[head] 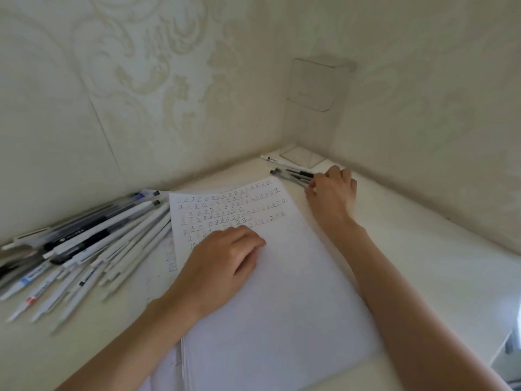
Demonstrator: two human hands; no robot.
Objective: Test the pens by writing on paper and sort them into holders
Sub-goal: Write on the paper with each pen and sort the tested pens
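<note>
A white sheet of paper lies in the middle of the table, its upper part filled with rows of small written marks. My left hand rests on the paper with its fingers loosely curled, holding nothing. My right hand reaches to the far right corner, its fingertips on a small cluster of black and white pens lying on the table. Whether the fingers grip a pen is hidden by the hand. A tall clear holder stands in the corner just behind these pens.
A large pile of pens, white, black and blue, is spread on the table at the left. Patterned walls close in the table at the back and right. More sheets lie under the paper. The table's right edge drops off at the lower right.
</note>
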